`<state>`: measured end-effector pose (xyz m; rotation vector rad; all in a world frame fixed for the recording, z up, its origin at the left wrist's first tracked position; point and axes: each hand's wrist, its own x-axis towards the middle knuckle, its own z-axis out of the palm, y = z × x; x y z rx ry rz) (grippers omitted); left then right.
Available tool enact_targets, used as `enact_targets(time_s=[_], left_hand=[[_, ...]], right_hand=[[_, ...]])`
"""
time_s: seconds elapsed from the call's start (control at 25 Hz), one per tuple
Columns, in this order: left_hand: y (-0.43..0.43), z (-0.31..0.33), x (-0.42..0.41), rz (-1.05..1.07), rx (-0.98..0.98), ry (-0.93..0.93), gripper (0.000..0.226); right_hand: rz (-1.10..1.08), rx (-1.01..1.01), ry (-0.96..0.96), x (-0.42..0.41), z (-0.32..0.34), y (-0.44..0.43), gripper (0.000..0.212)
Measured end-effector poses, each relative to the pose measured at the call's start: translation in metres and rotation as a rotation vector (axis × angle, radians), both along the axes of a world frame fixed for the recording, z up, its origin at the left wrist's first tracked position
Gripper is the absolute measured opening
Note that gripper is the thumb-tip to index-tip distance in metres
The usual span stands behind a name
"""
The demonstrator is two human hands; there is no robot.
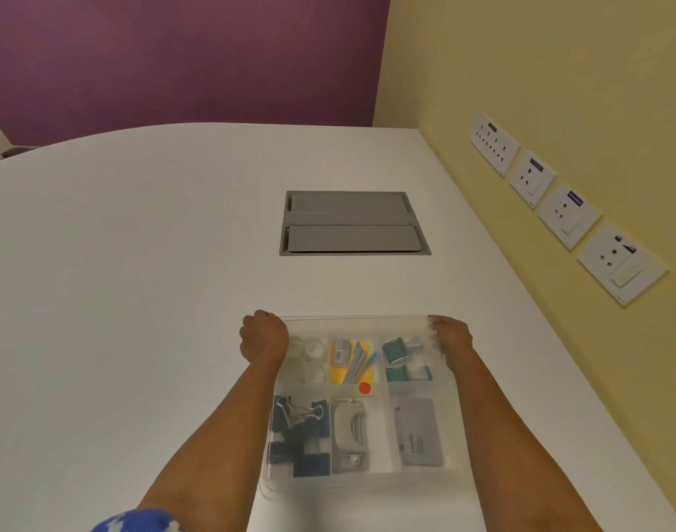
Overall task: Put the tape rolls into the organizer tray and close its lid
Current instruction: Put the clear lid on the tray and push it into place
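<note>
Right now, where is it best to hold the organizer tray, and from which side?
Hold the organizer tray at its two far corners, coming in from the left and right sides, as the left hand and right hand do. It is wide, flat and full, so a two-sided hold probably keeps it level.

1 clear organizer tray (361, 478) is seen on 1 white table (137, 263), and 2 hands are counted, the left hand (263, 337) and the right hand (451, 335). Inside, 3 clear tape rolls (312, 353), 1 grey hole punch (350, 435), 1 grey stapler (421, 431) and 1 red dot sticker (364, 388) are counted. The binder clips (300, 431) overlap too much to be counted. 4 wall sockets (566, 215) and 1 grey cable hatch (353, 223) are seen.
</note>
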<state>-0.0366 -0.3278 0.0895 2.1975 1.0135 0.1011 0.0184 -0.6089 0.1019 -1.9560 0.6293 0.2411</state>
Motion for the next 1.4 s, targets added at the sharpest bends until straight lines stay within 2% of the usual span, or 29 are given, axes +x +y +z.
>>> enact_targets(time_s=[0.16,0.44,0.72,0.92,1.4], left_hand=[[0.001,-0.001,0.000,-0.007,-0.055,-0.043,0.032],[0.003,-0.004,0.001,0.034,-0.138,-0.097,0.035],[0.003,-0.003,0.001,0.133,-0.361,-0.103,0.041],[0.007,-0.007,0.001,0.179,-0.447,-0.118,0.038],[0.003,-0.001,-0.015,0.041,-0.278,-0.075,0.041]], right_hand=[[-0.025,0.041,0.005,0.004,0.001,0.005,0.034],[-0.032,-0.035,0.048,0.008,-0.003,0.009,0.041],[-0.039,-0.015,0.020,0.008,-0.008,0.009,0.041],[-0.039,-0.021,-0.022,0.006,-0.010,0.009,0.039],[0.057,-0.086,-0.135,-0.013,-0.007,0.007,0.036]])
